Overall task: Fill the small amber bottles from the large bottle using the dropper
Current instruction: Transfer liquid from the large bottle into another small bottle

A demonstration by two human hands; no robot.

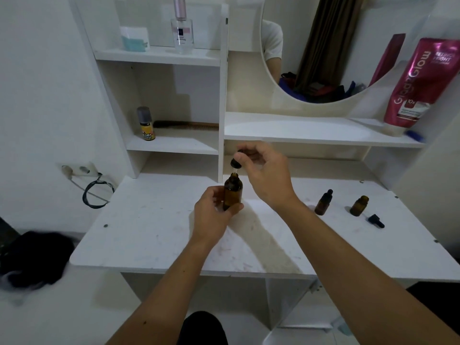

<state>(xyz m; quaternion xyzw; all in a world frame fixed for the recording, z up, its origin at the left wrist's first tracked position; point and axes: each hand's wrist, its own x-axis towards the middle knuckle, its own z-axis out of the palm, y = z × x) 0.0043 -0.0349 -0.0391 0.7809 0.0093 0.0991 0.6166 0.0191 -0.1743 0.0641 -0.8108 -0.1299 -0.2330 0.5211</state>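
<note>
White vanity surface (154, 235), scuffed and stained. Shelf unit (159, 56) at rear left; round mirror (323, 46) at rear right above a ledge (311, 130). White wall (44, 95) to the left carries a socket (79, 169) with black cable (95, 195). Lighting dim and even.

Dropper (236, 163) above large bottle (232, 192), small bottles (323, 202) right

both my forearms reach forward. my left hand (214, 207) is curled in a grip, and my right hand (266, 175), raised higher, has fingertips (242, 151) pinched together.
</note>
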